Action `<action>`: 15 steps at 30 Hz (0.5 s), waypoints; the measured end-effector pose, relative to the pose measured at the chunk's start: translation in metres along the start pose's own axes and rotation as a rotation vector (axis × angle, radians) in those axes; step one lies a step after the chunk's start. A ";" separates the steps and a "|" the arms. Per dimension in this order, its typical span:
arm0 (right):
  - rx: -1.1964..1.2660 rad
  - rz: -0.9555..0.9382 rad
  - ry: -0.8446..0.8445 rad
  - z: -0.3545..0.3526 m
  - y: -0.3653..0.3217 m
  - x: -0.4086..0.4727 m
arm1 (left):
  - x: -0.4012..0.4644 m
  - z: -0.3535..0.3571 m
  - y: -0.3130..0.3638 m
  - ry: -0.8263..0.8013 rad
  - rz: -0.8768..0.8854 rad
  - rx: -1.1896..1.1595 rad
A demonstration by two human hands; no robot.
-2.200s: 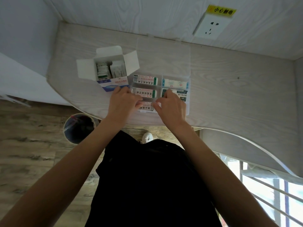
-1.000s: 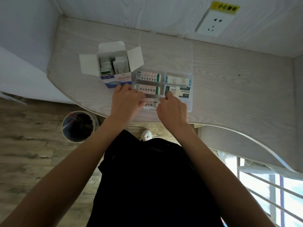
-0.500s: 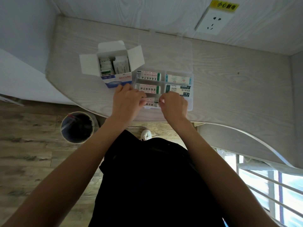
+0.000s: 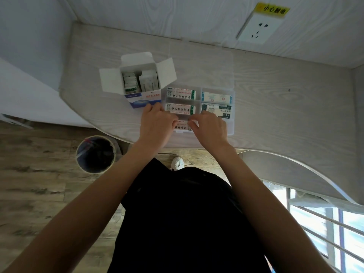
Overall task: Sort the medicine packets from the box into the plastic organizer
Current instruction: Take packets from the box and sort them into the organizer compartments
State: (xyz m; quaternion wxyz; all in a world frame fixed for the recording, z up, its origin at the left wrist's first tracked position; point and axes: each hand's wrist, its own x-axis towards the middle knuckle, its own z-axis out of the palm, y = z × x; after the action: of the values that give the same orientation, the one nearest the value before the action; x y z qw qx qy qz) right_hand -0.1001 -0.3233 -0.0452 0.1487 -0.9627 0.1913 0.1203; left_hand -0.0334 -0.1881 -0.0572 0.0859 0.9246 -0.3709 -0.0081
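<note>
- Looking down from the head camera, we find a pale wood-grain table with a clear plastic organizer near its front edge, the transparent lid folded back flat toward the wall.
- We note a white cardboard box standing just left of the organizer, flaps open, with upright medicine packets still inside.
- We record four filled compartments: a packet with a green end in the far left, a matching one in the middle left, a pale blue packet in the far right, and a dark-printed packet in the middle right.
- We observe the left hand and the right hand over the near left compartment, both with fingers curled, pinching one packet between them at its two ends (most of it is covered; whether it rests on the compartment floor, we cannot tell).
- We also note a wall socket under a yellow label, a round waste bin on the wooden floor, and a white shoe below the table edge.
</note>
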 end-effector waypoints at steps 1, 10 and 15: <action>-0.012 0.000 -0.008 0.002 -0.001 0.002 | 0.000 0.000 0.000 -0.004 -0.002 0.008; -0.082 -0.049 0.028 -0.001 -0.005 0.003 | -0.008 -0.011 -0.012 0.117 0.054 -0.237; 0.286 -0.180 0.377 -0.023 -0.017 -0.003 | -0.019 -0.050 -0.038 0.339 0.082 -0.338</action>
State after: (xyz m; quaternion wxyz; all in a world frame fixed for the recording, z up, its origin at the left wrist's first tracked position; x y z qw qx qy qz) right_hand -0.0917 -0.3151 -0.0185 0.2552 -0.9504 0.1443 -0.1034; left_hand -0.0171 -0.1399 -0.0149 0.3005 0.8694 -0.3820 0.0887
